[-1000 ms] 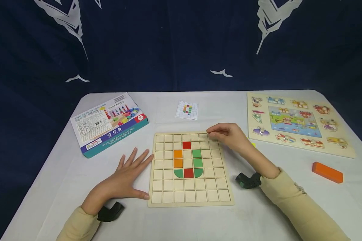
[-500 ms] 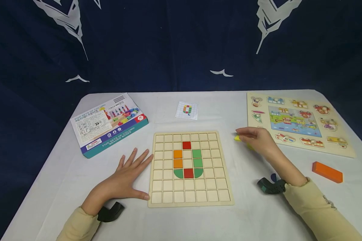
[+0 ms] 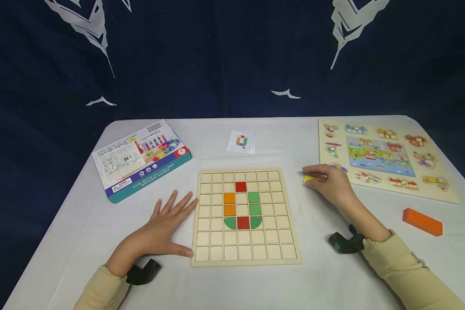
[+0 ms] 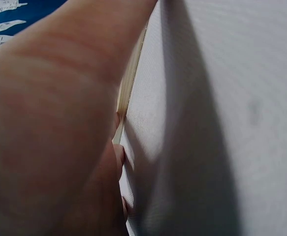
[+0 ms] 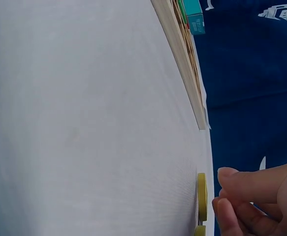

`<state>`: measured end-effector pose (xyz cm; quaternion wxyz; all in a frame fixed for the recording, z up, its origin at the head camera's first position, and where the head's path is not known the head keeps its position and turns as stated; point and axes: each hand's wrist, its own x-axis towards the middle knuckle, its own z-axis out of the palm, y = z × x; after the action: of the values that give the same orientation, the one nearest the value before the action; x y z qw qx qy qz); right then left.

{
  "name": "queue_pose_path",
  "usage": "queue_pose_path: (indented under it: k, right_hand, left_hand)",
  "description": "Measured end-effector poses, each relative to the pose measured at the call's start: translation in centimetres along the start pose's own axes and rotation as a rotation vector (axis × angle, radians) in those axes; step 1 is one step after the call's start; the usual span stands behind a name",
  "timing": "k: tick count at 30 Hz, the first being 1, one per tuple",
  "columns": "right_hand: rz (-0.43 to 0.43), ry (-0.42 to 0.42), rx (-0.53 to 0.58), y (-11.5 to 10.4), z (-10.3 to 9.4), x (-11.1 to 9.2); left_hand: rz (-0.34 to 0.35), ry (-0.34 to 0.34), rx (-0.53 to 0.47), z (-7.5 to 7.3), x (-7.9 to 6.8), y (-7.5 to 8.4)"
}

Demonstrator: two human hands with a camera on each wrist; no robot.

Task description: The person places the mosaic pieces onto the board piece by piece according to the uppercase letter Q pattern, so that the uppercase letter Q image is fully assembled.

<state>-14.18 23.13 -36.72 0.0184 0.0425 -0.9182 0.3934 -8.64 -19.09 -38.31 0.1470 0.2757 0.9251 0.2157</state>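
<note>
My left hand (image 3: 160, 232) lies spread on the table, fingertips and thumb right at the left edge of the wooden grid board (image 3: 246, 255). Set into the board are red square tiles (image 3: 241, 187), orange square tiles (image 3: 229, 198), green square tiles (image 3: 253, 197) and green quarter-round tiles (image 3: 230, 222). To the right of the board, my right hand (image 3: 330, 184) is over a yellow piece (image 3: 308, 178), which shows between thumb and index finger. In the right wrist view this yellow piece (image 5: 202, 196) sits on the table, slightly apart from the bent fingers. Part of another yellow piece (image 5: 200, 230) appears below it.
Behind the board lies a small pattern card (image 3: 241, 142). A bead-set box (image 3: 141, 161) stands at the back left. At the back right is a wooden picture puzzle (image 3: 387, 157), with an orange block (image 3: 423, 222) in front of it.
My right hand has moved right, away from the board's top right corner, to the yellow pieces, then shifted only slightly. My left hand has stayed put.
</note>
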Motion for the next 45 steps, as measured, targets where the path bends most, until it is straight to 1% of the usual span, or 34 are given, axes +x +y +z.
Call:
queue_pose_path:
  k: [3,9,18,25,31,36,42,45]
  right_hand:
    - [-0.023,0.012,-0.041,0.1,0.2,0.0]
    - [-0.069,0.028,-0.061,0.8,0.9,0.3]
    - [-0.061,0.045,-0.106,0.5,1.1,0.1]
    - [-0.094,0.065,-0.112,0.4,1.2,0.3]
    - [-0.102,0.08,-0.062,-0.3,0.9,0.3]
    - [-0.118,0.066,0.002,-1.3,0.8,0.6]
    - [-0.146,0.07,0.099,-2.6,1.4,0.9]
    - [-0.142,0.043,0.168,-3.2,2.1,1.2]
  left_hand:
    - [0.002,-0.003,0.002,0.0,0.0,-0.1]
    - [0.003,-0.006,0.004,0.0,0.0,-0.1]
    - [-0.001,-0.006,0.007,0.0,0.0,-0.1]
    - [-0.003,-0.005,0.005,-0.1,0.0,0.0]
    - [0.002,0.0,0.005,0.0,0.0,0.0]
    - [0.002,0.006,0.011,0.0,0.1,-0.1]
    - [-0.007,0.0,0.018,0.1,0.1,-0.2]
    - [-0.008,-0.001,0.016,0.1,0.1,-0.3]
